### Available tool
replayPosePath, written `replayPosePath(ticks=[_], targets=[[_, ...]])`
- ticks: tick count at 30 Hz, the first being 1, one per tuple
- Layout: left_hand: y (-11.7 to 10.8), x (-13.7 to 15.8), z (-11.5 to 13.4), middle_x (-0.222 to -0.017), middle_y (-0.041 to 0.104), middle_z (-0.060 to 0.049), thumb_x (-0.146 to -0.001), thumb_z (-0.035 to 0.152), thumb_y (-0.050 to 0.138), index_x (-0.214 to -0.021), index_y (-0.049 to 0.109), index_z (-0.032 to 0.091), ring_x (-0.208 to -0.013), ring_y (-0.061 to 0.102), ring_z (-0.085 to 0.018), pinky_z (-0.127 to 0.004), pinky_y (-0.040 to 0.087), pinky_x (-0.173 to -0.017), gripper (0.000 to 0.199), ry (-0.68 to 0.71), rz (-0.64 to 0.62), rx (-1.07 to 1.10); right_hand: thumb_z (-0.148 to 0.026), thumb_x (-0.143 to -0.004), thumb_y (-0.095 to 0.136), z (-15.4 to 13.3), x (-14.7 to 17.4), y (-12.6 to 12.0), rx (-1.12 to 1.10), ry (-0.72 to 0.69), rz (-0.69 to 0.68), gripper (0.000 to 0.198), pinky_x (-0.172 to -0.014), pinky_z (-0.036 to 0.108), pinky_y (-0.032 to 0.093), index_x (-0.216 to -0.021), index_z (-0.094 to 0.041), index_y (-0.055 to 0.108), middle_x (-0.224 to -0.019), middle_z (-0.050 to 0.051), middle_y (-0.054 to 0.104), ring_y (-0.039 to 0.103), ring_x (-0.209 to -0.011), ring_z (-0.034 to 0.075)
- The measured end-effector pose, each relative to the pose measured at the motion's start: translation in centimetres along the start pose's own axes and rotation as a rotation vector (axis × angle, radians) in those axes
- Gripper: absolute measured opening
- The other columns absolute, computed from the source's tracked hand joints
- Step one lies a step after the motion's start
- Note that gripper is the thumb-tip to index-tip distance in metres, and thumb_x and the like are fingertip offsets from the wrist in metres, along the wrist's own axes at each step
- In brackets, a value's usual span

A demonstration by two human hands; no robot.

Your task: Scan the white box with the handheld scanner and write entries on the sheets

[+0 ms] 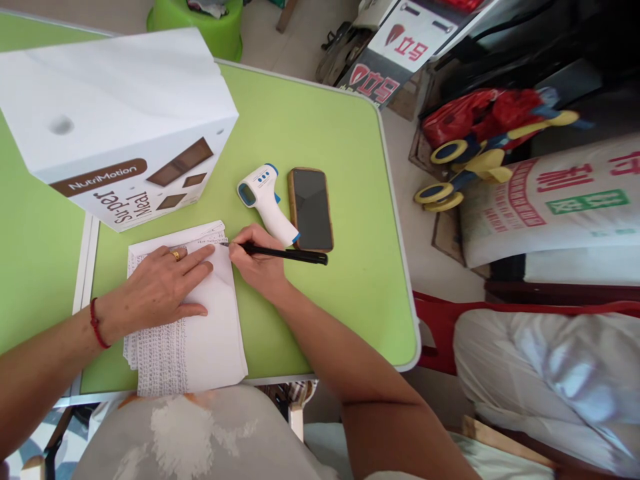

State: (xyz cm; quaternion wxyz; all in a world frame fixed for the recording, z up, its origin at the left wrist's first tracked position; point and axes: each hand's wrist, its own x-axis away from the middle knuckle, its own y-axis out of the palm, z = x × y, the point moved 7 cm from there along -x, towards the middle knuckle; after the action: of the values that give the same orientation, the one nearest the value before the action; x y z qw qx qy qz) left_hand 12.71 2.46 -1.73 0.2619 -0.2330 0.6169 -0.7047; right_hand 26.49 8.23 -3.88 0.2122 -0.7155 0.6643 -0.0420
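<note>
My left hand lies flat with its fingers spread on a stack of paper sheets. Rows of handwriting fill the left strip of the sheets, and the right part is blank. Between the fingers of my right hand is a black pen, its tip at the upper edge of the paper. Just above that hand rests a white and blue infrared thermometer. Beside it lies a smartphone in a brown case, screen up and dark.
A large white box stands at the table's back left. The green table has a pale rim. A red chair is at the right, with stuffed sacks behind it. A green stool stands beyond the far edge.
</note>
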Motion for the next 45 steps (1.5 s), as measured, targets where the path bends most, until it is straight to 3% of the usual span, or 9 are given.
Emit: replayPosePath(ticks=[9,45], targets=[[-0.08,0.09,-0.02,-0.145,0.04,-0.008,-0.082,0.05,0.065,-0.111,0.056,0.016,-0.097,0.057,-0.028,-0.041,0.044,-0.084,0.046,-0.007,-0.009,0.002,-0.019,-0.072,0.054,-0.27,-0.08,-0.24,-0.031,-0.012,0.059,0.014,-0.051,0.026,0.037,-0.06,-0.021,0.048,-0.055,-0.005,0.048,0.044,-0.053,0.009],[0.0,0.1,-0.03,-0.146,0.039,-0.009,-0.082,0.048,0.065,-0.113,0.056,0.016,-0.1,0.057,-0.027,-0.042,0.045,-0.088,0.046,-0.02,-0.017,0.019,-0.018,-0.072,0.054,0.36,0.06,0.39,-0.014,0.017,-0.008,0.013,-0.052,0.025,0.035,-0.062,-0.022,0.047,-0.056,-0.006,0.046,0.041,-0.054,0.009]])
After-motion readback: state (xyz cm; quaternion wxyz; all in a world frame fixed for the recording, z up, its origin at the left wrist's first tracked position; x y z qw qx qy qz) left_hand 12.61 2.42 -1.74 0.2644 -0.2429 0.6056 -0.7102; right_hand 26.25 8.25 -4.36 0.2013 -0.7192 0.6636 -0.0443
